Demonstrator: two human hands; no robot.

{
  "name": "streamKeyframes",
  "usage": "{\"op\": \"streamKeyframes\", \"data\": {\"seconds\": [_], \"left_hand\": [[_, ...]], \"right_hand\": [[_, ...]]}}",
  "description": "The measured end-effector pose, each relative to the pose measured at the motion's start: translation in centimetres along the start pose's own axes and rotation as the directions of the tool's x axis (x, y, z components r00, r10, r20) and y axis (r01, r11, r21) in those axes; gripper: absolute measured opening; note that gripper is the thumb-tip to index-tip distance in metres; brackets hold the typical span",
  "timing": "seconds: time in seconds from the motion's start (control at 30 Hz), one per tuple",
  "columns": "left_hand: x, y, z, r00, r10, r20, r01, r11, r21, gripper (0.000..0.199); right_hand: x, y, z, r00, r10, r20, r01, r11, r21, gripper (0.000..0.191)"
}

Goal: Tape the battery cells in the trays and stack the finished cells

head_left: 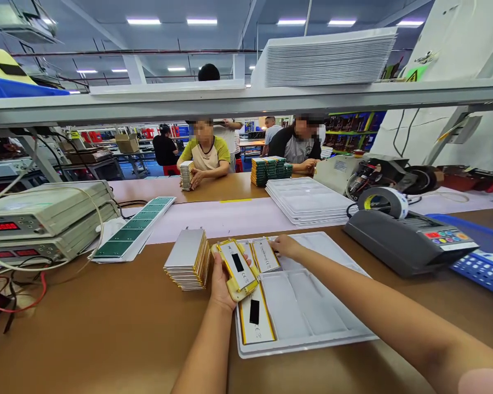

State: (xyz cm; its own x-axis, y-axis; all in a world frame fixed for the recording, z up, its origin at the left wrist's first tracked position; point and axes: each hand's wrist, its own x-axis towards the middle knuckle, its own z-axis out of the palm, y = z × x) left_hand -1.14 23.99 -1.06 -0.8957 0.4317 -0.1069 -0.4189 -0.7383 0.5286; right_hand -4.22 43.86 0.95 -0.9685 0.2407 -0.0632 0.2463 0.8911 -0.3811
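Note:
My left hand is shut on a flat pouch battery with yellow-taped edges and a black label, and holds it tilted above a white plastic tray. My right hand rests its fingertips on another pouch battery lying in the tray's far end. A third battery lies in the near compartment, partly under the held one. Left of the tray stands a stack of silver pouch batteries, close to my left hand but apart from it.
A grey tape dispenser stands to the right, and a stack of white trays lies beyond. Bench power supplies with cables and green circuit strips sit left. Two co-workers sit across the bench, below a metal shelf.

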Motion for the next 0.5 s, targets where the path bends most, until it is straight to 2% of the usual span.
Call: {"op": "streamKeyframes", "data": {"seconds": [0.13,0.23,0.3,0.4,0.5], "left_hand": [[-0.3,0.2,-0.1,1.0,0.009,-0.012,-0.009,1.0,-0.01,0.053],[-0.4,0.1,-0.1,0.999,-0.018,0.033,0.019,0.999,-0.047,0.053],[-0.5,-0.1,0.1,0.996,-0.015,0.09,0.022,0.997,-0.075,0.052],[-0.7,-0.4,0.4,0.989,0.011,0.147,0.006,0.994,-0.113,0.053],[-1.2,-0.3,0.6,0.99,0.005,0.142,0.013,0.992,-0.124,0.057]], "right_hand": [[-0.2,-2.1,-1.0,1.0,0.02,0.006,-0.021,0.991,0.133,0.018],[-1.2,-3.6,-3.2,1.0,-0.01,-0.024,0.015,0.978,0.209,0.024],[-2.3,-4.9,-4.1,0.997,-0.079,-0.026,0.083,0.96,0.267,0.029],[-4.5,-7.1,-3.8,0.975,-0.219,0.03,0.198,0.924,0.326,0.025],[-7.3,-8.6,-2.9,0.952,-0.304,0.045,0.29,0.936,0.199,0.021]]}}
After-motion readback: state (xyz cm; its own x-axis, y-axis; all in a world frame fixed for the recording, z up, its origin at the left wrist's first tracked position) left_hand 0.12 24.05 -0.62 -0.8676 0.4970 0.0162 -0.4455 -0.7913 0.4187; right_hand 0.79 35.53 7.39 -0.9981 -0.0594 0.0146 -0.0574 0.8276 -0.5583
